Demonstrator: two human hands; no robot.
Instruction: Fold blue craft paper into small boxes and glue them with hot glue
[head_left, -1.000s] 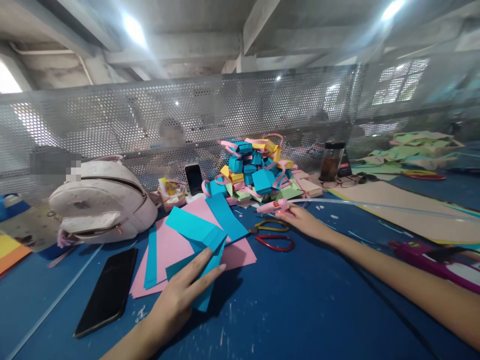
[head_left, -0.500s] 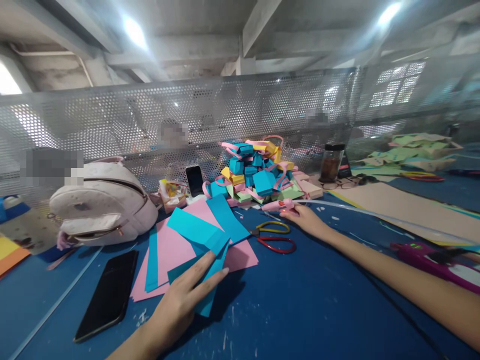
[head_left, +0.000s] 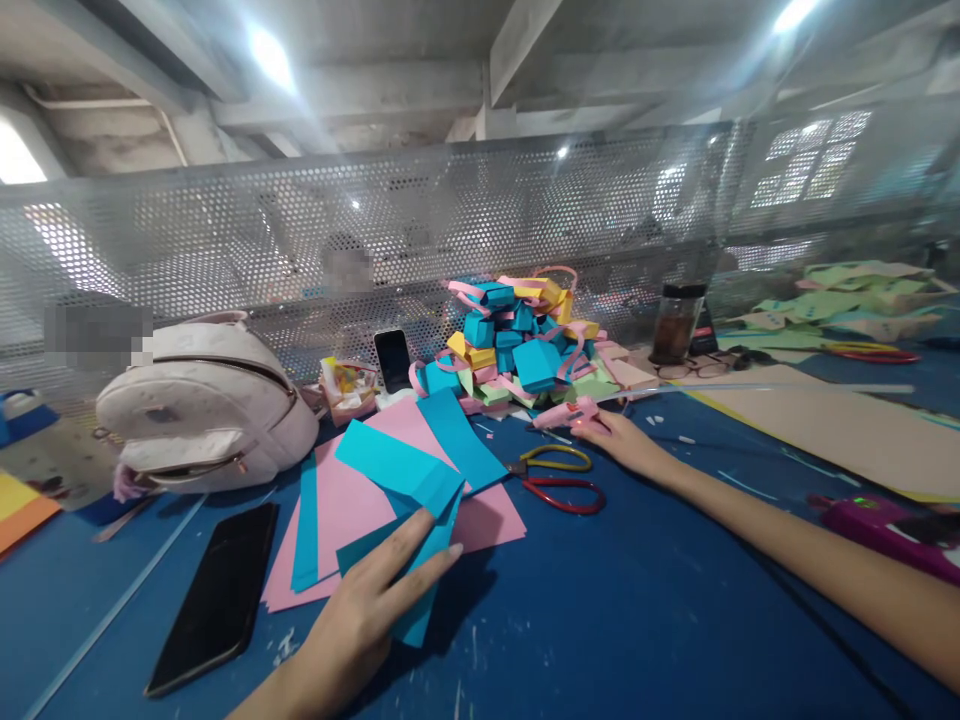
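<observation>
My left hand (head_left: 367, 600) is closed on a folded piece of blue paper (head_left: 401, 470), with the index and middle fingers lying over its folds. Beneath it are pink sheets (head_left: 487, 522) and more blue strips (head_left: 305, 530). At the far side of the table my right hand (head_left: 611, 437) grips a pink hot glue gun (head_left: 564, 413) whose nozzle points left. A long clear glue stick (head_left: 757, 390) reaches rightward from behind it. Scissors (head_left: 574, 495) with one yellow and one red handle lie just in front of the gun.
Small coloured paper boxes with pink handles (head_left: 536, 365) are heaped behind the gun. A black phone (head_left: 214, 600) and a pale backpack (head_left: 217, 410) occupy the left. Rightward are a dark-lidded jar (head_left: 673, 325), beige sheets (head_left: 817, 420) and a purple device (head_left: 885, 530).
The view has shifted slightly, moving most things a little to the right. The glue stick has swung up to nearly level. Both hands keep their holds.
</observation>
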